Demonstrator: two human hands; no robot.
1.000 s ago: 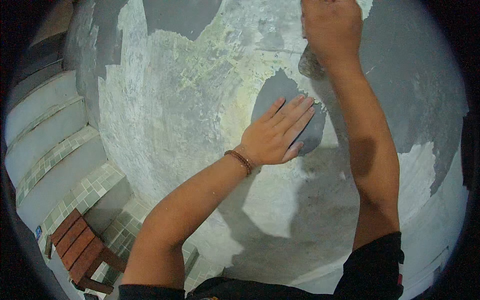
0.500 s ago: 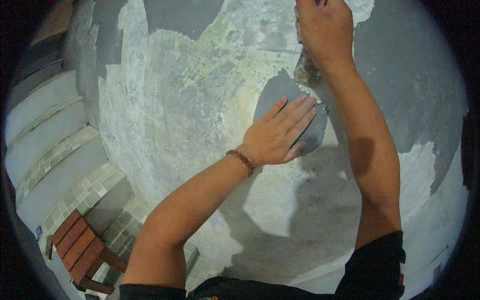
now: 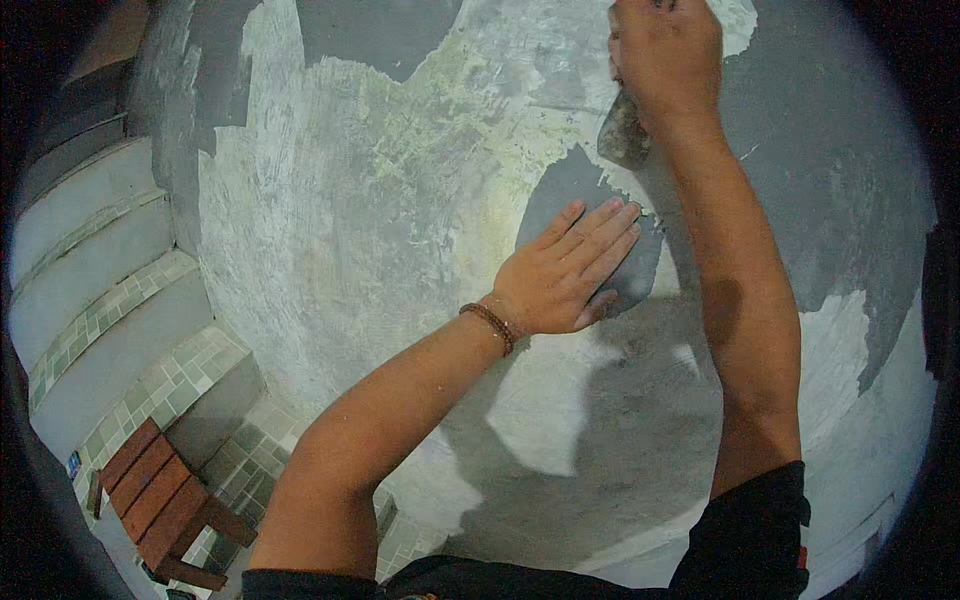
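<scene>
My left hand (image 3: 565,268) lies flat with its fingers stretched out on a dark grey patch of paint (image 3: 556,195) on the wall. A brown beaded bracelet (image 3: 490,322) circles that wrist. Above and to the right, my right hand (image 3: 672,65) is closed round a scraper (image 3: 624,132); its handle is mostly hidden in the fist. The worn, stained blade points down, just above the ragged upper right edge of the patch. Whether the blade touches the wall cannot be made out.
The wall (image 3: 330,210) is mottled white, grey and yellowish, with larger grey paint areas (image 3: 375,35) at the top and right. Tiled steps (image 3: 140,290) rise along the left. A small brown slatted wooden stool (image 3: 160,490) stands at the lower left.
My right hand and the scraper have shifted slightly right, and the blade shows at a different tilt. My left hand stays flat on the patch. The whole view has shifted a little.
</scene>
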